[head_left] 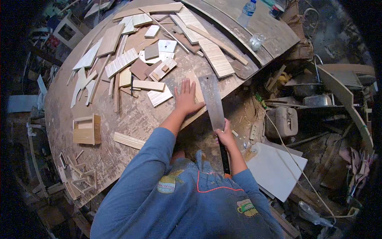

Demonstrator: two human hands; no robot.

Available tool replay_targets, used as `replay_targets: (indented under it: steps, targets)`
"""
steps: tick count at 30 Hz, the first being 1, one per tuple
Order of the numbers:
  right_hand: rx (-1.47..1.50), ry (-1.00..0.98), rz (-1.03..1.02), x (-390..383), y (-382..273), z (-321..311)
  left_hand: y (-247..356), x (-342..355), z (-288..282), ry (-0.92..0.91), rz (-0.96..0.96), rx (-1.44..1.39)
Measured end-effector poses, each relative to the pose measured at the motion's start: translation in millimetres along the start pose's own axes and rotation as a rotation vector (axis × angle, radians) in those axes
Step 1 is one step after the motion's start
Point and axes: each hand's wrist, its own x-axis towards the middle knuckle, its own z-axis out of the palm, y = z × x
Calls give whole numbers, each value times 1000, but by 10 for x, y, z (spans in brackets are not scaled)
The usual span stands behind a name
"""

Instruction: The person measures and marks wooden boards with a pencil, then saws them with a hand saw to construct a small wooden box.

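My left hand [186, 96] lies flat with its fingers spread, pressing on a pale wooden board [198, 92] near the edge of the worktable. My palm and fingers cover part of that board. In my right hand [225, 136] is the handle of a handsaw [213, 101]; the fingers are wrapped round it just beyond the table edge. The wide metal blade points away from me and lies along the board's right side. Whether its teeth touch the wood, I cannot tell.
Several wood offcuts and strips [121, 61] clutter the far part of the worktable [131, 113]. A small wooden box [86, 130] stands at the left. A water bottle [247, 12] is at the far right. Off the table, a white panel [274, 169] and a jerrycan [283, 121] sit to the right.
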Motion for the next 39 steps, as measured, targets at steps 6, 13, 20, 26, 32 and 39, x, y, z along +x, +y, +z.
replay_targets:
  steps: [6,13,20,26,32,39]
  targets:
    - [77,-3,-22,-90,-42,-4,-37,69,126,44,12,-46]
    - [58,32,-44,-167,22,13,107,11,-49,1,-13,-74]
    - [-472,383,-635,-657,354,-33,71,15,-19,-14,-14,-56]
    - [-245,60,-404,-684,285,-345,25,48,-30,-60,7,-41]
    - [-204,10,-291,-582,192,-252,36,42,-39,-66,8,-40]
    - [-534,255,-413,-517,209,-75,71,42,16,-44,-1,-46]
